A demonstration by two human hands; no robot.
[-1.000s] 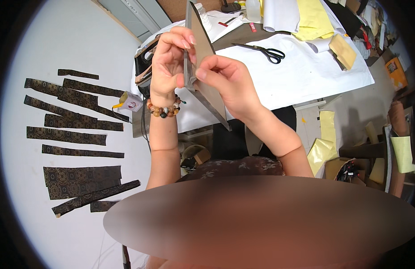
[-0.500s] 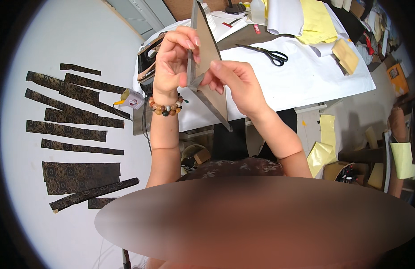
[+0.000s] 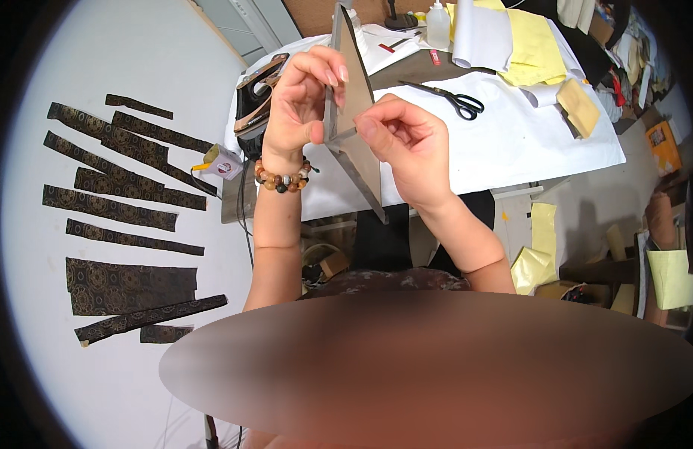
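Upright above the table's near edge stands a thin flat board (image 3: 355, 90), beige on its face and bordered in grey. My left hand (image 3: 295, 112) grips its left edge between thumb and curled fingers, a beaded bracelet round the wrist. At the board's lower part, the thumb and forefinger of my right hand (image 3: 415, 153) pinch a grey edging strip (image 3: 349, 138). The strip's far end is hidden by the fingers. A grey edge (image 3: 365, 183) slants down toward the table front.
Black-handled scissors (image 3: 460, 103) lie on the white-covered table (image 3: 511, 150). An iron (image 3: 256, 93) stands at its left, beside a small pot (image 3: 225, 161). Behind are a squeeze bottle (image 3: 437, 26), paper rolls (image 3: 481, 34) and yellow sheets (image 3: 537, 49). Patterned dark fabric strips (image 3: 111, 206) hang at left.
Both hands and the board have shifted slightly to the right in view. My right fingers have drawn a little away from the board's edge, still pinching. The whole view has shifted slightly.
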